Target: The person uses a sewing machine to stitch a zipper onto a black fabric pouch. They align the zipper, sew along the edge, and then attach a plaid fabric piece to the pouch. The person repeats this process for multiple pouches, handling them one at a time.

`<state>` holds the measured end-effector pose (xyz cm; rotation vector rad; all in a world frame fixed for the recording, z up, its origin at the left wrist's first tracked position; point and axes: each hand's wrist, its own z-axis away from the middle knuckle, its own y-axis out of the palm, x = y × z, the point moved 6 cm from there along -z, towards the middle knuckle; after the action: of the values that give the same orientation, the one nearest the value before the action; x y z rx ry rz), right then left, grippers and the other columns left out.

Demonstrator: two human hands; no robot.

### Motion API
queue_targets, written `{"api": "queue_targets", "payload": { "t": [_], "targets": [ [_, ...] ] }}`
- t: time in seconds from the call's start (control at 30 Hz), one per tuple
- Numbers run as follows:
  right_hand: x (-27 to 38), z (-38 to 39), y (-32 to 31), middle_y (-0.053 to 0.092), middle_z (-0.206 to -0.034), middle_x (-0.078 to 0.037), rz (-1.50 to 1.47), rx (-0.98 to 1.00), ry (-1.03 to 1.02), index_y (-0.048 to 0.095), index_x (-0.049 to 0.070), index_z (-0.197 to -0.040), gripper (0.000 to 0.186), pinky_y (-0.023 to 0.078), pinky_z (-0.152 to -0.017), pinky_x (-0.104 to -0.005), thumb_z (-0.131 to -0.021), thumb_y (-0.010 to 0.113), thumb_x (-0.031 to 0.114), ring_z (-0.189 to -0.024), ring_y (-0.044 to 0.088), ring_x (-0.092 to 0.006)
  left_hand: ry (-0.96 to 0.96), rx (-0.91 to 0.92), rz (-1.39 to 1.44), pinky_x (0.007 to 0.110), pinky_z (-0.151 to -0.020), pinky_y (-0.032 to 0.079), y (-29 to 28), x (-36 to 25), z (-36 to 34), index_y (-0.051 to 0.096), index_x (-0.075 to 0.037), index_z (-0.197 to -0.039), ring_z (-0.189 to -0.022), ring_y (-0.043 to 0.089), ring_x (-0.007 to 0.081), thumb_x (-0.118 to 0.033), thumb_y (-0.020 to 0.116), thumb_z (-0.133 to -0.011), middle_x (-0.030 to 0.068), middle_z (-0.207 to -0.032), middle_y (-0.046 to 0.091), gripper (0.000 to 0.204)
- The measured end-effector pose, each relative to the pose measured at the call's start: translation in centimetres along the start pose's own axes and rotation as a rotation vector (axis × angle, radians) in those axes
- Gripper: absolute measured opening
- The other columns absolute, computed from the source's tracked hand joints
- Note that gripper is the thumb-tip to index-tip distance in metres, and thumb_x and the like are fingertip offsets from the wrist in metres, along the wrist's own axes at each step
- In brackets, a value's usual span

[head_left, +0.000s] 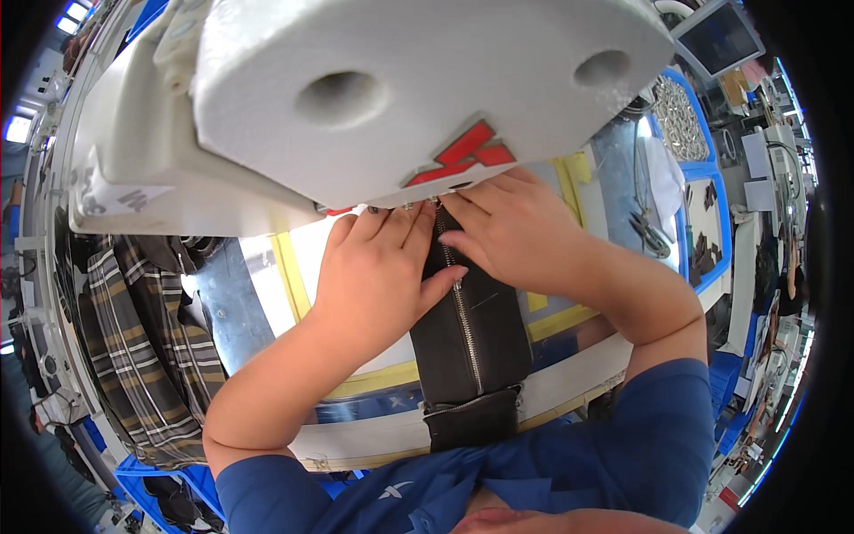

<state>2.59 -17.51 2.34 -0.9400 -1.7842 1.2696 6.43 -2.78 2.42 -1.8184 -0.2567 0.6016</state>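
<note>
A black fabric piece [500, 343] with a silver metal zipper [468, 334] down its middle lies lengthwise on the work surface, its near end hanging over the front edge. Across that end runs a second metal zipper [467, 407]. My left hand [369, 276] presses on the left side of the fabric, fingers stretched forward, thumb by the zipper slider [458, 284]. On the other side, my right hand [525, 233] lies with fingers extended and thumb near the zipper teeth. A large white sewing machine head [418, 98] overhangs both hands and hides some fingertips and the needle area.
Plaid cloth [142, 329] is piled at the left. To the right stand a blue tray of shiny metal parts [681, 120] and a blue tray of dark pieces [705, 227]. Near them lies a dark cord-like item [648, 233]. Yellow tape [382, 380] borders the lit work surface.
</note>
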Motion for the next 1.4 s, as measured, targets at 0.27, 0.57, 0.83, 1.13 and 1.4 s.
{"api": "queue_targets", "payload": {
  "t": [0.27,0.57,0.83,1.13,1.4],
  "targets": [
    [0.6,0.3,-0.3,0.07,-0.13,-0.024,0.003,0.063,-0.005,0.068,-0.01,-0.129,0.068,0.051,-0.102,-0.0423,-0.094,0.072,0.049,-0.123,0.067,-0.0335,0.022,0.186,-0.013,0.05,-0.12,0.044,0.6,-1.1,0.6,0.051,0.012,-0.149,-0.14,0.055,0.0464,-0.071,0.078,-0.074,0.0283,-0.151,0.055,0.116],
    [1.0,0.6,-0.3,0.062,-0.142,-0.03,-0.015,0.201,0.039,0.059,-0.015,-0.139,0.091,0.048,-0.112,-0.0444,-0.092,0.07,0.062,-0.133,0.061,-0.0394,-0.013,0.25,-0.004,0.052,-0.123,0.04,1.2,-1.3,1.2,0.038,0.017,-0.155,-0.146,0.048,0.0514,-0.075,0.079,-0.069,0.0375,-0.154,0.047,0.132],
    [1.6,1.2,-0.1,0.053,-0.151,-0.034,-0.023,0.21,0.066,0.049,-0.018,-0.146,0.099,0.042,-0.122,-0.0466,-0.089,0.075,0.059,-0.141,0.054,-0.0436,-0.017,0.24,-0.007,0.052,-0.124,0.038,1.6,-1.4,1.4,0.035,0.017,-0.156,-0.149,0.044,0.0521,-0.076,0.08,-0.066,0.0383,-0.156,0.045,0.137],
    [1.2,0.8,-0.3,0.056,-0.147,-0.032,-0.067,0.203,0.075,0.052,-0.017,-0.143,0.095,0.043,-0.119,-0.0459,-0.087,0.079,0.054,-0.139,0.055,-0.0422,-0.042,0.201,0.012,0.05,-0.121,0.042,1.0,-1.2,0.8,0.038,0.017,-0.155,-0.142,0.051,0.0506,-0.073,0.085,-0.062,0.0369,-0.15,0.051,0.137],
    [1.1,0.6,-0.6,0.059,-0.143,-0.028,-0.011,0.161,0.063,0.056,-0.015,-0.141,0.093,0.047,-0.112,-0.0434,-0.083,0.081,0.054,-0.134,0.058,-0.038,-0.012,0.175,0.007,0.05,-0.121,0.042,0.9,-0.9,0.3,0.044,0.02,-0.149,-0.137,0.054,0.0473,-0.071,0.085,-0.062,0.035,-0.145,0.055,0.133]
  ]
}}
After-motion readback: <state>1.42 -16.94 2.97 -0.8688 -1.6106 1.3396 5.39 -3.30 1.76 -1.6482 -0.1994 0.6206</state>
